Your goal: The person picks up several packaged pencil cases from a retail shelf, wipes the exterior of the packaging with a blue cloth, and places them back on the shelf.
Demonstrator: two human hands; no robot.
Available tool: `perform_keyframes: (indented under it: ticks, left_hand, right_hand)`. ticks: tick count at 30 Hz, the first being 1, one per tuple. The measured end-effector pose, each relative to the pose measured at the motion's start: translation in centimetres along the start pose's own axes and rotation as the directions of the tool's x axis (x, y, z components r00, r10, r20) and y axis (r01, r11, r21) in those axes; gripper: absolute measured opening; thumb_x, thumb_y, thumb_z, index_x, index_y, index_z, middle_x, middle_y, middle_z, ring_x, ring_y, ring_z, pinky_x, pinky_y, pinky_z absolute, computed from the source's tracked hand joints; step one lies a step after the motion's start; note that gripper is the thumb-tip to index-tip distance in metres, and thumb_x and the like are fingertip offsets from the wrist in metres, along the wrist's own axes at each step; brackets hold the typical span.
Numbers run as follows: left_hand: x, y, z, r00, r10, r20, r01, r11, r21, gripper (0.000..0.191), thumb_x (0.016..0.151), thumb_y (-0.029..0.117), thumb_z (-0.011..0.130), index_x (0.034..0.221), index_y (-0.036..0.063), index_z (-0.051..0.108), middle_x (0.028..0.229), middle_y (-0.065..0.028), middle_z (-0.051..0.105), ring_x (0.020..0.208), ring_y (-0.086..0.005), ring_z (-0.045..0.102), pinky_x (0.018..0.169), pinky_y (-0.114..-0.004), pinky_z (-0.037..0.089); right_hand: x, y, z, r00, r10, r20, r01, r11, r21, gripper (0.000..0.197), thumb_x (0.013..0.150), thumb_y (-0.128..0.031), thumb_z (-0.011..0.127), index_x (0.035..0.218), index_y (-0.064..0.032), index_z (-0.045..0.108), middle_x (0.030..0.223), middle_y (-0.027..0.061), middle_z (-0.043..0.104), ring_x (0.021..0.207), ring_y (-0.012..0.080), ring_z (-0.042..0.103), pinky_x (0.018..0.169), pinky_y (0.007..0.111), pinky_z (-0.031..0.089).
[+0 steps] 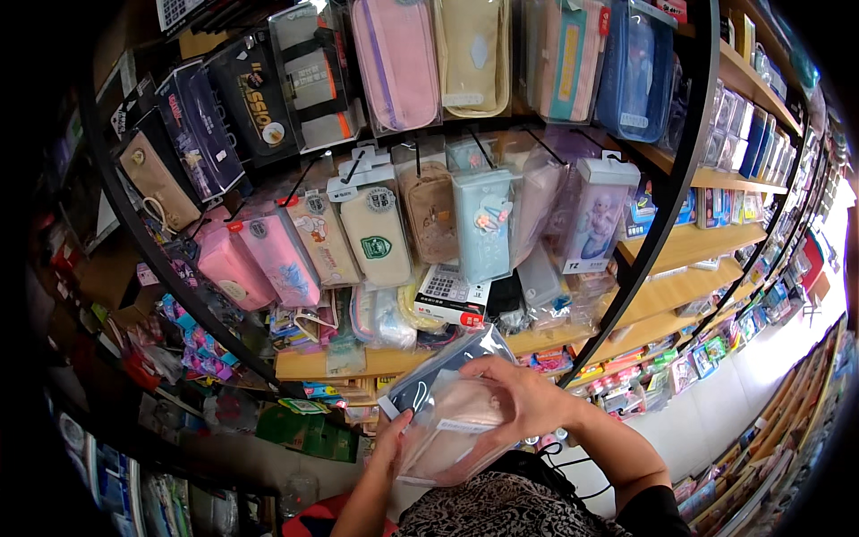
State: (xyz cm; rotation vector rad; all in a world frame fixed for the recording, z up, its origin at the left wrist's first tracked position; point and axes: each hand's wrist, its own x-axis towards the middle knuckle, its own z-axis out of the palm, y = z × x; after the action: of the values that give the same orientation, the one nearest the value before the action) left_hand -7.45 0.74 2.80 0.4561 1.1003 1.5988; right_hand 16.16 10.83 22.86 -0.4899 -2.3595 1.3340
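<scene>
Before my chest I hold two pencil cases in clear plastic packaging. The pale pink case [468, 401] bears a white label strip, and its plastic catches the light. Behind it, partly covered, is a dark navy case [429, 369] tilted up towards the shelf. My right hand [533, 401] spans the pink case, thumb and fingers bent around its right side. At the lower left, my left hand [390, 440] grips the packages by their edge, with its thumb near the navy case's corner. Its other fingers are hidden underneath.
Packaged pencil cases hang on hooks ahead, among them a light blue one [484, 225] and a cream one [377, 235]. A boxed calculator [453, 295] stands on the wooden shelf [396, 361]. A black metal upright [647, 248] rises at right, beside more stocked shelves [698, 245].
</scene>
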Motion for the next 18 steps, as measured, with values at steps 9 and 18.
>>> perform_keyframes:
  ticks: [9, 18]
  left_hand:
    - [-0.3, -2.7, -3.0, 0.992, -0.124, -0.027, 0.117, 0.976, -0.184, 0.037, 0.079, 0.016, 0.058, 0.112, 0.0052, 0.045, 0.094, -0.0050, 0.055, 0.084, -0.0149, 0.055, 0.072, -0.027, 0.047]
    - [0.2, -3.9, -4.4, 0.992, -0.095, -0.080, 0.092, 0.995, -0.043, 0.035, 0.078, 0.017, 0.061, 0.108, 0.0059, 0.047, 0.089, -0.0048, 0.055, 0.078, -0.0151, 0.056, 0.068, -0.027, 0.048]
  right_hand:
    - [-0.7, 0.1, 2.4, 0.955, -0.261, -0.142, 0.212, 0.933, -0.292, 0.058, 0.060, -0.030, 0.074, 0.108, -0.0068, 0.052, 0.115, 0.0141, 0.052, 0.100, 0.0304, 0.053, 0.085, 0.038, 0.041]
    - [-1.4, 0.8, 1.0, 0.930, -0.356, -0.095, 0.347, 0.933, -0.092, 0.028, 0.078, -0.014, 0.063, 0.104, -0.0045, 0.060, 0.122, 0.0121, 0.050, 0.106, 0.0290, 0.049, 0.084, 0.036, 0.043]
